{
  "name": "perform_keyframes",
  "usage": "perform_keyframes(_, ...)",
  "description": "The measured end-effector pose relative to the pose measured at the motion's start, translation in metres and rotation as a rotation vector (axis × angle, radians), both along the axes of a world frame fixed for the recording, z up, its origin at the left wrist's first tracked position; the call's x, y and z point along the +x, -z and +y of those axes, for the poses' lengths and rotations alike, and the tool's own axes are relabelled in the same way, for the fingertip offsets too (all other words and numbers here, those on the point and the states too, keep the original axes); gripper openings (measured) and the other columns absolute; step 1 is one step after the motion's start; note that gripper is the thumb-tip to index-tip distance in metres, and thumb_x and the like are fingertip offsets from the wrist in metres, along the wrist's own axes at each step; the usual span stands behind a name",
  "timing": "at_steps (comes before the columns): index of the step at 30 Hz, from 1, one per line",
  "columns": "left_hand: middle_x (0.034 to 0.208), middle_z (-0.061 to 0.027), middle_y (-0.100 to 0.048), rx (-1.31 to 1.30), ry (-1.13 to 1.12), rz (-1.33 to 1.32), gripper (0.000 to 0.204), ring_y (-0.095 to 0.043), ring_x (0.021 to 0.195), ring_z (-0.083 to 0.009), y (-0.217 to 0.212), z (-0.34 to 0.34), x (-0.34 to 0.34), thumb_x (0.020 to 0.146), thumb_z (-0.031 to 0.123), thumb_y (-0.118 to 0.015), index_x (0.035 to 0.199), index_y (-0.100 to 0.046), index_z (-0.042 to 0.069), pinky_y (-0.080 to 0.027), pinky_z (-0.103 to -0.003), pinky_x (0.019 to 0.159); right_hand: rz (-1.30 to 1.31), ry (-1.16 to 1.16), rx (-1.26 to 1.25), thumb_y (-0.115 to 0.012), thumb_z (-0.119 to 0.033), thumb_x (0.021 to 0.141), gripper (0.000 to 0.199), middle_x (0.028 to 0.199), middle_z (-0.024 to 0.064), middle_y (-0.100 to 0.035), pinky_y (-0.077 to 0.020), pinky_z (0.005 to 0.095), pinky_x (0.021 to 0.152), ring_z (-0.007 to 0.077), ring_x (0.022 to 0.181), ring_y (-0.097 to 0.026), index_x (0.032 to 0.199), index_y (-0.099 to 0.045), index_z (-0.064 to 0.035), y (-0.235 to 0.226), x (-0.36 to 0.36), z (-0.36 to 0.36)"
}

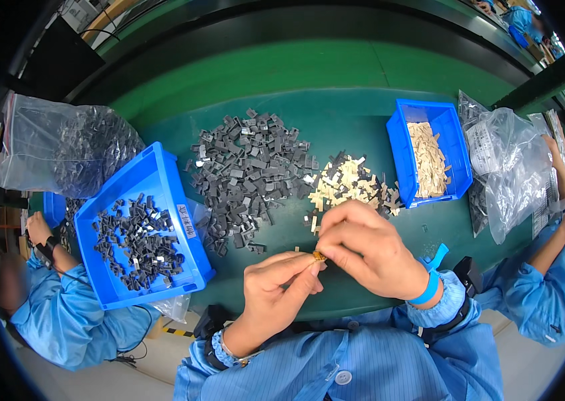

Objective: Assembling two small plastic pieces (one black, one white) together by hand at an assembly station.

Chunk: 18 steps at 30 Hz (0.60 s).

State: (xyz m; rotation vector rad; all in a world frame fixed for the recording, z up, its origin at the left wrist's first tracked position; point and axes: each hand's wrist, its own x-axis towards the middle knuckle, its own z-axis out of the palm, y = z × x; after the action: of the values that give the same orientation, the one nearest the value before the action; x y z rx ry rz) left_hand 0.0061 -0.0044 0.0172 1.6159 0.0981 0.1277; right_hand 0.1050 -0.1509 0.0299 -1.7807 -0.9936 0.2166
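Observation:
A small yellow-brown piece (319, 256) sits pinched between my two hands near the front edge of the table; its exact kind is too small to make out. Thumb and forefinger of my left hand (272, 294) grip it from the left. From the right, my right hand (372, 257) closes its fingertips on the same spot, hiding part of it. Just beyond the right hand lies a small heap of cream-coloured flat pieces (346, 182) mixed with dark ones. A large heap of dark grey plastic clips (252, 167) spreads to its left.
A blue bin (192, 247) with dark small parts stands at left, before a clear bag of dark parts (75, 144). Back right, a blue bin (457, 150) holds beige strips, beside clear plastic bags (513, 160). Co-workers in blue sleeves (546, 291) (72, 314) sit on both sides.

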Motion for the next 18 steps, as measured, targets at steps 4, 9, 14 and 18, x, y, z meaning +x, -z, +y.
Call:
perform_keyframes(4,0.073,-0.0131,-0.064,-0.202,-0.111,0.123,0.018,-0.060,0.056,-0.0151,-0.002,-0.001,-0.003,0.087,0.008,-0.055,0.087,-0.063,-0.008,-0.050,-0.024,0.049,0.578,0.145,0.159,-0.058,-0.006,0.082,0.008,0.078,0.0070,-0.060,-0.0469,0.0281,0.063,0.0157,0.073,-0.058,0.084,-0.059,0.0016,0.007,-0.004,-0.008)
perform_keyframes(9,0.071,-0.0135,-0.063,-0.316,-0.179,0.160,0.023,-0.060,0.051,-0.0156,-0.002,-0.005,-0.003,0.089,0.013,-0.053,0.087,-0.063,-0.008,-0.050,-0.025,0.047,0.893,0.096,0.214,-0.061,-0.002,0.082,0.015,0.079,0.0081,-0.063,-0.0456,0.0195,0.057,0.0084,0.065,-0.056,0.095,-0.061,0.0055,0.008,-0.020,-0.003)
perform_keyframes(14,0.071,-0.0135,-0.063,-0.330,-0.157,0.184,0.023,-0.060,0.053,-0.0155,-0.002,-0.007,-0.005,0.089,0.013,-0.053,0.088,-0.063,-0.007,-0.051,-0.025,0.048,0.814,0.107,0.171,-0.061,-0.005,0.082,0.011,0.074,0.0029,-0.062,-0.0458,0.0207,0.057,0.0062,0.065,-0.056,0.090,-0.062,0.0028,0.009,-0.023,0.000)
perform_keyframes(18,0.073,-0.0124,-0.064,-0.223,-0.088,0.218,0.021,-0.061,0.059,-0.0149,-0.003,-0.004,-0.004,0.088,0.011,-0.054,0.090,-0.063,-0.008,-0.051,-0.025,0.054,0.710,0.081,0.182,-0.062,-0.004,0.079,0.009,0.072,0.0038,-0.062,-0.0463,0.0223,0.058,0.0065,0.065,-0.056,0.086,-0.061,0.0019,0.011,-0.023,-0.002)
